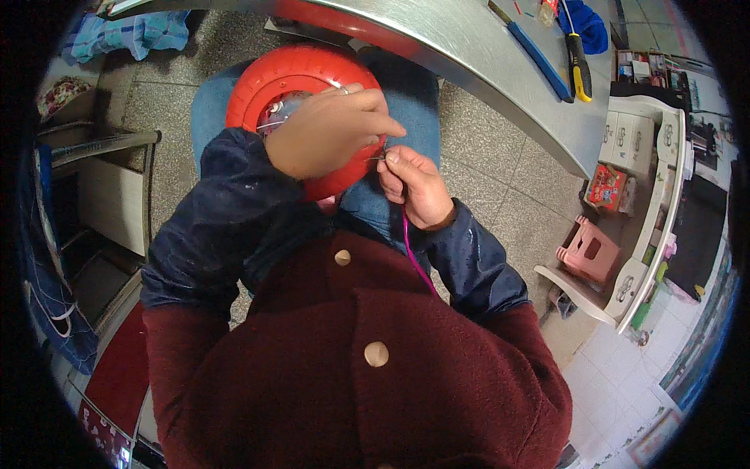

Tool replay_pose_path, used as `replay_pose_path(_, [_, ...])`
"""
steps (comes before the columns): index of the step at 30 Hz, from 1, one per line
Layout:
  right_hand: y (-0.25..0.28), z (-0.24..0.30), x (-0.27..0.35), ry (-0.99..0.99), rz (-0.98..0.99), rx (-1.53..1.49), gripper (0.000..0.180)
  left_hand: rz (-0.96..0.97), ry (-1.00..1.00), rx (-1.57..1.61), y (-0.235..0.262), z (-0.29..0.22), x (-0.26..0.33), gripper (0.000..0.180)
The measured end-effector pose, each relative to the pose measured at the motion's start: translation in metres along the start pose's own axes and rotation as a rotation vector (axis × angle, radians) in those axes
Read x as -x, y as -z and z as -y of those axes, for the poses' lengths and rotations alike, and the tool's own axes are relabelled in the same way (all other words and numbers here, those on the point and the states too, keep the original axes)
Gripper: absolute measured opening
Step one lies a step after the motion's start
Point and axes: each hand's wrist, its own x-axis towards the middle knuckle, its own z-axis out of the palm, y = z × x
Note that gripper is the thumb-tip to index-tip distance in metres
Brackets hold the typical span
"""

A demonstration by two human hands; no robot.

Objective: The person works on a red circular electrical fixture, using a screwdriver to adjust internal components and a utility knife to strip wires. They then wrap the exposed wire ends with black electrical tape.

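Note:
A round red plastic body (269,74), with a broad ridged rim and a hollow middle, rests on my lap between my knees. Inside the hollow I see something clear and a thin white wire (271,123). My left hand (336,129) reaches over it, back of the hand up. Its fingers are partly stretched and the index finger points right; the palm side is hidden. Close by on the right, my right hand (418,186) pinches the end of a purple cord (410,246) between thumb and finger. A fine bare strand sticks out leftward, and the cord hangs toward my jacket.
A metal-topped workbench (469,59) runs across the front right. On it lie a blue bar-shaped tool (531,51), a yellow-black screwdriver (578,69) and a blue cloth (586,27). A pink stool (590,250) stands right, by white drawers (627,141). A metal-framed chair (113,148) is left.

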Motion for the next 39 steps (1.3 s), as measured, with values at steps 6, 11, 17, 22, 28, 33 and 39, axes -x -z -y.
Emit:
replay_pose_path(6, [-0.001,0.002,0.000,-0.017,-0.034,0.070,0.025,0.112,-0.105,-0.173,0.005,0.008,-0.007,0.022])
replay_pose_path(11, [-0.003,0.005,0.001,-0.023,-0.069,0.131,0.026,0.111,-0.136,-0.224,0.008,0.008,-0.011,0.017])
replay_pose_path(17, [-0.006,0.008,0.001,0.009,-0.091,0.182,0.024,0.111,-0.199,-0.292,0.011,0.007,-0.017,0.012])
replay_pose_path(22, [-0.005,0.007,0.001,0.058,-0.089,0.250,0.025,0.118,-0.167,-0.433,0.009,-0.004,-0.019,0.009])
replay_pose_path(28, [-0.003,0.012,0.002,0.030,-0.052,0.239,0.026,0.037,0.074,-0.417,-0.004,-0.020,-0.009,0.010])
replay_pose_path(33, [-0.003,0.009,0.004,0.044,-0.085,0.245,0.023,-0.208,0.311,-0.320,-0.018,-0.034,-0.002,0.012])
replay_pose_path(39, [-0.012,-0.007,0.003,0.609,-0.224,0.837,0.012,-0.208,0.729,0.064,-0.032,-0.036,0.016,0.015])
